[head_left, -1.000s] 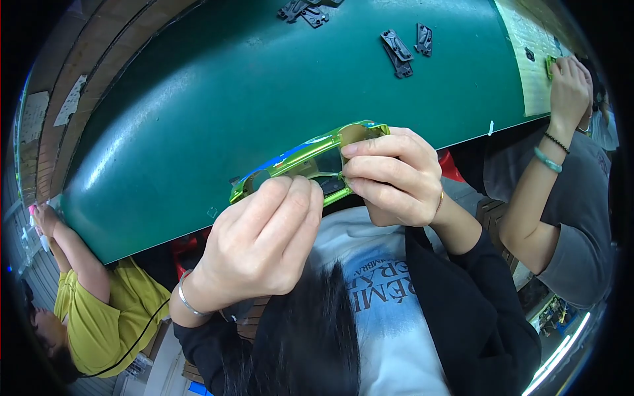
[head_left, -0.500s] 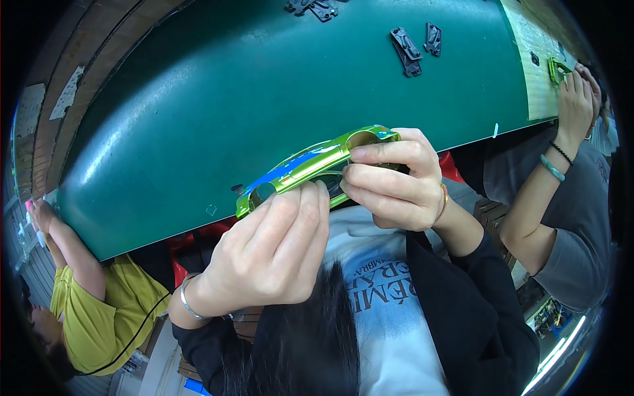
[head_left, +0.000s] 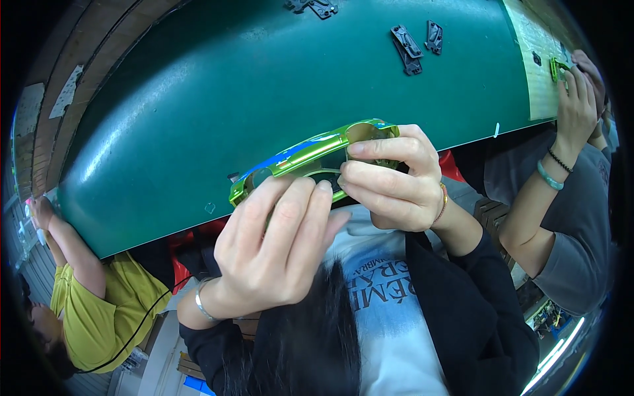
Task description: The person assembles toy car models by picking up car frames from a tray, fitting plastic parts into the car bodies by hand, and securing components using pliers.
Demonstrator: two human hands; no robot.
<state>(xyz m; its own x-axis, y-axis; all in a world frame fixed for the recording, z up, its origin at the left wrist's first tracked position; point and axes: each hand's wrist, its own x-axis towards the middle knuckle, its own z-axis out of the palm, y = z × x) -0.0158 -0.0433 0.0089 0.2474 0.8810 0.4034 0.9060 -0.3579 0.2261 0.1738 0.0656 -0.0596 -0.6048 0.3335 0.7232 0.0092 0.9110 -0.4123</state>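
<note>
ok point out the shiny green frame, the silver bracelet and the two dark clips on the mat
shiny green frame [head_left: 310, 150], head view, upper rim
silver bracelet [head_left: 200, 305], head view, band on the left wrist
dark clips [head_left: 407, 49], head view, the larger clip

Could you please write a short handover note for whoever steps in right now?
Left hand: fingers laid over the near, left end of the green shell, gripping it.
Right hand: pinching the shell's right end, by its round opening.
The shell is held over the near edge of the green table.
Dark parts lie untouched at the far side.
Done: shell picked up.
Left: cannot tell what the fingers are fitting; the spot is hidden.
</note>
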